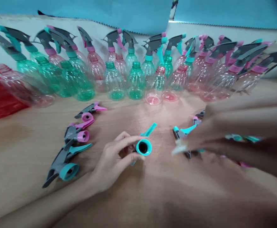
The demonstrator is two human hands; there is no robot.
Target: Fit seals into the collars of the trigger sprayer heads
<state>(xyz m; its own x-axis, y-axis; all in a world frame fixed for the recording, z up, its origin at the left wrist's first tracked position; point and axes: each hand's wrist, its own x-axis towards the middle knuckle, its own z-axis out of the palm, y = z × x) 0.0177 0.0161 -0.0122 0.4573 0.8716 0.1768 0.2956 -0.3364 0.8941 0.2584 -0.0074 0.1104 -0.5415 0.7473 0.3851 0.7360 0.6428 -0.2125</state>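
Note:
My left hand [114, 158] pinches a teal-and-grey spray trigger head [144, 147] by its collar. The collar's open end faces me and its teal lever sticks up behind. To the right, motion smears my right hand [197, 136], and its fingers are hard to make out. A small whitish thing [180, 148] shows at its fingertips, too blurred to name. Just behind those fingertips lies another teal-and-grey trigger head [182, 131] on the table. Left of my left hand lie a teal-collared trigger head [64, 166] and pink ones [78, 134].
Behind the hands stand several uncapped green bottles [136, 80] and pink bottles [155, 85]. Farther back are several bottles fitted with trigger heads [149, 58], against a white wall [86, 25]. A red bag [3, 98] lies at the left. More trigger heads are partly hidden beneath my right arm.

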